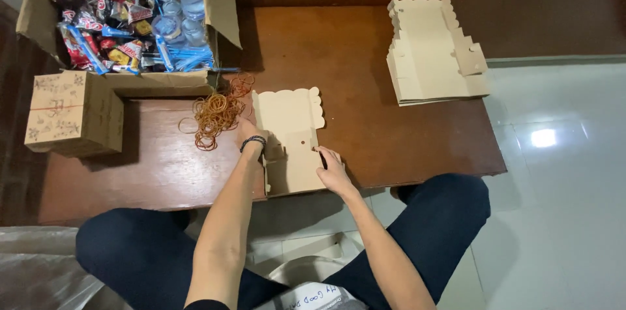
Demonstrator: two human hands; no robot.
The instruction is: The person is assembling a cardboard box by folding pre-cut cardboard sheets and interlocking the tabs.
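A flat tan cardboard box blank (291, 137) with a scalloped top edge lies on the low brown wooden table (404, 134) in front of me. My left hand (250, 132) rests on its left edge, a dark band on the wrist. My right hand (331, 165) presses on the blank's right side near a small hole. Both hands are folding or holding the card flat. A loose heap of orange rubber bands (218, 113) lies just left of my left hand.
A stack of the same flat blanks (430, 56) sits at the table's far right. A big open carton (124, 16) of wrapped snacks and water bottles stands at the far left, with a closed small brown box (72, 113) beside it. White floor tiles lie to the right.
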